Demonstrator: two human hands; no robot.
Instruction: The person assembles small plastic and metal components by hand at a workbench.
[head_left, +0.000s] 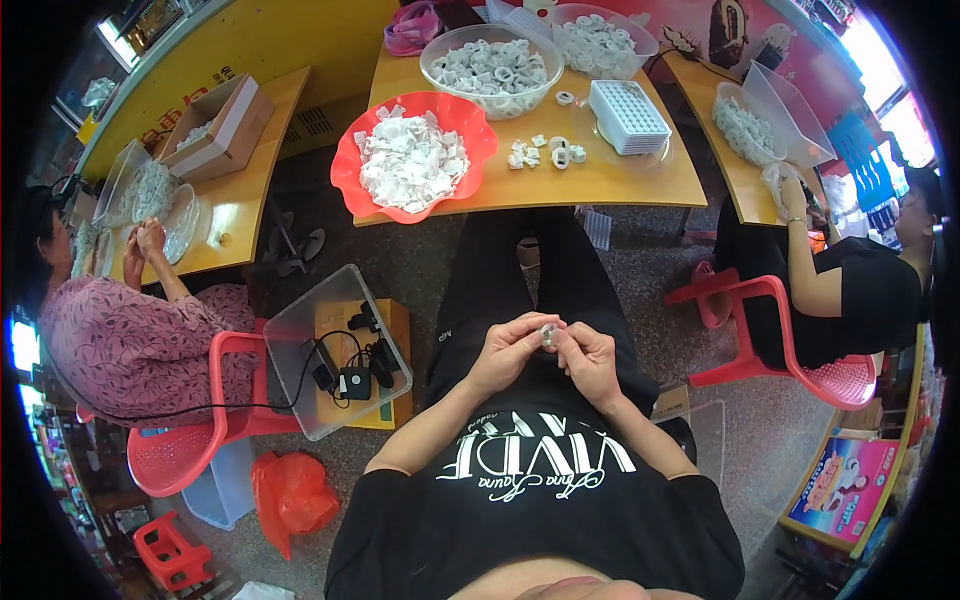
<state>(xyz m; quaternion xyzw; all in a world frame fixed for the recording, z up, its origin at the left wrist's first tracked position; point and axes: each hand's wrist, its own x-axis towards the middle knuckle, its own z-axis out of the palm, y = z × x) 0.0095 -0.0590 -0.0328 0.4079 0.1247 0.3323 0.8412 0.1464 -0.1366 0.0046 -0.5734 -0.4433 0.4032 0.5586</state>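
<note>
While the yellow counter (620,185) takes up most of the view ahead, the actual work is happening down in the lap, well short of it. On the counter there's a red scalloped bowl (345,170) heaped with small white flat pieces, a clear bowl of white rings (492,68) behind it, and a white gridded tray (627,116) off to the right, probably all set within arm's reach so parts can be grabbed without getting up. A few loose white rings and bits (545,152) sit between the red bowl and the tray. Down by the left knee there's a clear plastic bin (300,330) with black chargers and cables in it. Other people sit at counters on either side, busy with their own piles. Now the small stuff: the left hand (508,350) and right hand (588,358) are pulled together over the thighs, fingers (528,330) of both curled in tight and pinching one tiny white part (547,333) between them. Looks like it's held close to the body for steadiness. Too small to tell exactly what the part is.
</note>
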